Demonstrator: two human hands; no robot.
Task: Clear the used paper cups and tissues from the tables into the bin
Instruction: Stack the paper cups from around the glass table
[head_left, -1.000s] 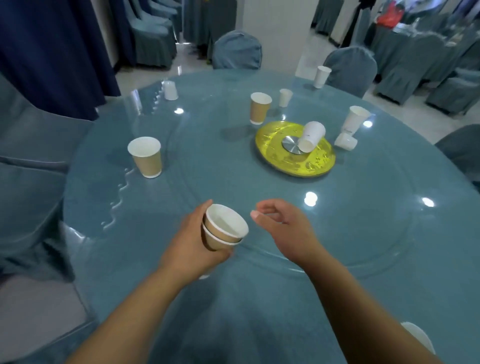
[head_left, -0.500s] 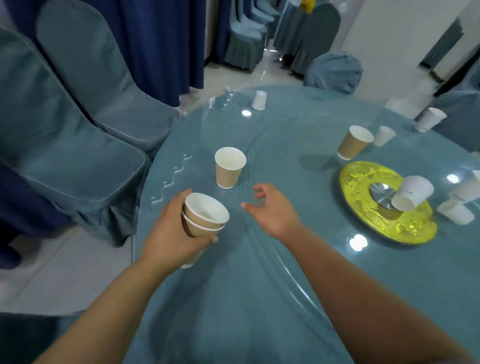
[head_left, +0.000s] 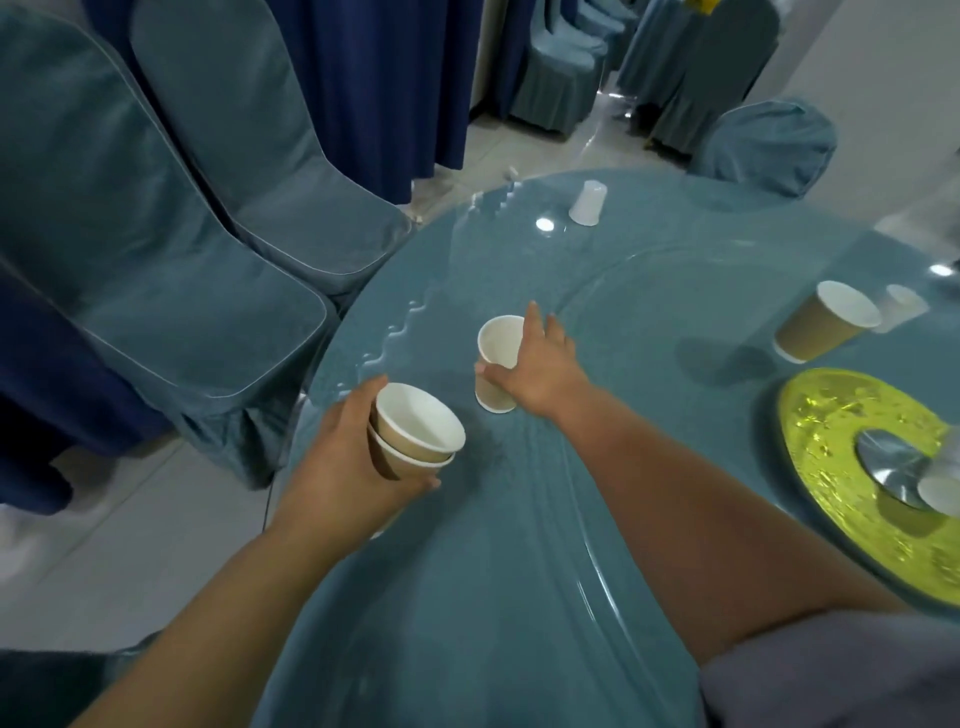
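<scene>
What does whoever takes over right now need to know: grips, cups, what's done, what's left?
Left grip: holds a stack of two brown cups over the table.
Right grip: fingers and thumb curled round a third brown cup, which stands on the table, not yet lifted.
Done: two cups stacked in the grip.
Left: nest this cup, then collect the far brown cup, the small white cup beside it, the upturned white cup, and the white cup on the yellow disc at the frame edge. No bin or tissues in view.
</scene>
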